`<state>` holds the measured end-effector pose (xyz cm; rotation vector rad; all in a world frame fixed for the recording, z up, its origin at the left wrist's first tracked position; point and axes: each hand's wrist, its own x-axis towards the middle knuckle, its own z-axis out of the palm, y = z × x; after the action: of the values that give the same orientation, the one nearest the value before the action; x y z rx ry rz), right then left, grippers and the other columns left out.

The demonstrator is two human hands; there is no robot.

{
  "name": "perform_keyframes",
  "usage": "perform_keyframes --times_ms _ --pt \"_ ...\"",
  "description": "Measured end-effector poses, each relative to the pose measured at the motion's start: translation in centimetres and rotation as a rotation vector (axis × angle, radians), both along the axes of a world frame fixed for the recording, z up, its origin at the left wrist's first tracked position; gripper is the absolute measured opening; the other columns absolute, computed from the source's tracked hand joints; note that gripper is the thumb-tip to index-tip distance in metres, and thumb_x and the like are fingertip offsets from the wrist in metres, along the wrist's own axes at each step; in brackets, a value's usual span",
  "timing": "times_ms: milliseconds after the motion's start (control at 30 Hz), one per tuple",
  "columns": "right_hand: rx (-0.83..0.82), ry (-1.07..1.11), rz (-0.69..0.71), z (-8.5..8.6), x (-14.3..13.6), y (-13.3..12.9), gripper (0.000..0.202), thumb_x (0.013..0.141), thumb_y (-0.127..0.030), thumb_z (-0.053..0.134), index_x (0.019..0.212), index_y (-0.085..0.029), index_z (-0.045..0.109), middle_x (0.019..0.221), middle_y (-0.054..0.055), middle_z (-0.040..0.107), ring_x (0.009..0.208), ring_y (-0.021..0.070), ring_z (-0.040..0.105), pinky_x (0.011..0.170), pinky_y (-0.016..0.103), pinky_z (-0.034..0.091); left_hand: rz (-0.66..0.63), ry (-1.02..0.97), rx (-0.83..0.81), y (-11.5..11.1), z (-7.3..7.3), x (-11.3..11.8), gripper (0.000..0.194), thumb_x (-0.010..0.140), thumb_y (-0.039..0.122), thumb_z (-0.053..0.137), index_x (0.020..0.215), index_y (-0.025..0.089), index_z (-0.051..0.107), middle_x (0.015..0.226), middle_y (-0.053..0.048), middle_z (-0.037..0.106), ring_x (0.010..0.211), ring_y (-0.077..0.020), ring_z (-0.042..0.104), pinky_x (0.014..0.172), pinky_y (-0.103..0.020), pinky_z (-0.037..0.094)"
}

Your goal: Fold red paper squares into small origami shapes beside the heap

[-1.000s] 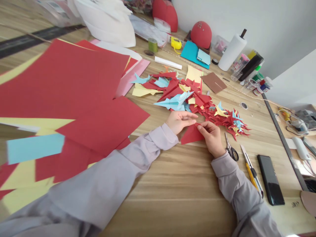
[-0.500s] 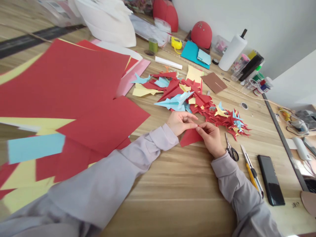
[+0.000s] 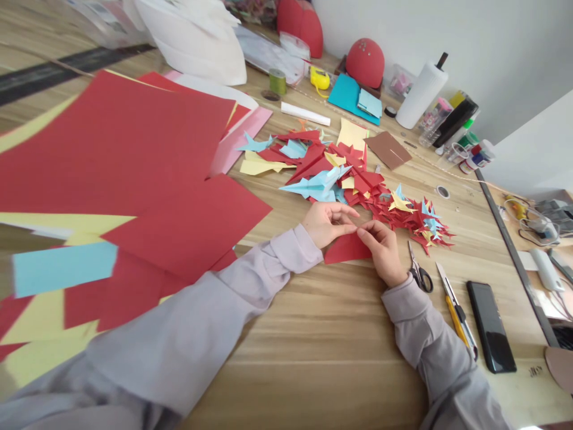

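A folded piece of red paper point(image 3: 347, 249) lies low over the wooden table, with both hands at its upper edge. My left hand point(image 3: 329, 223) pinches that edge from the left, thumb and index finger nearly meeting the other hand. From the right, my right hand point(image 3: 381, 246) grips the same paper between thumb and fingers. Part of the paper is covered by the fingers. Just beyond the hands spreads a pile of folded red, blue and yellow paper pieces point(image 3: 364, 185). Black-handled scissors point(image 3: 419, 272) rest right of my right hand.
Large red paper sheets point(image 3: 134, 143) cover the left, with yellow and blue paper point(image 3: 65, 269) among them. A yellow utility knife point(image 3: 457, 313) and a black phone point(image 3: 491, 328) lie at right. A yellow tape measure point(image 3: 319, 79), white bottle point(image 3: 422, 92) and red dome point(image 3: 365, 63) stand at back.
The red paper has shifted slightly and its lower edge looks flatter. My right hand's fingers have moved a little along its top edge. My left hand has hardly moved.
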<state>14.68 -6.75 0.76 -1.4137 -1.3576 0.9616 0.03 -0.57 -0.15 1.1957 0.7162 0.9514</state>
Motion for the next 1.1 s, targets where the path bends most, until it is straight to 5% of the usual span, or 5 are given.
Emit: perform_keyframes --times_ms 1100 --pt "-0.032 0.133 -0.011 -0.40 0.30 0.25 0.022 0.076 -0.040 0.061 0.070 -0.019 0.058 0.064 -0.002 0.052 0.060 0.0110 0.044 0.059 0.024 0.036 0.021 -0.030 -0.055 0.06 0.19 -0.10 0.033 0.050 0.017 0.077 0.080 0.011 0.065 0.058 0.000 0.065 0.053 -0.0107 0.059 0.057 -0.024 0.047"
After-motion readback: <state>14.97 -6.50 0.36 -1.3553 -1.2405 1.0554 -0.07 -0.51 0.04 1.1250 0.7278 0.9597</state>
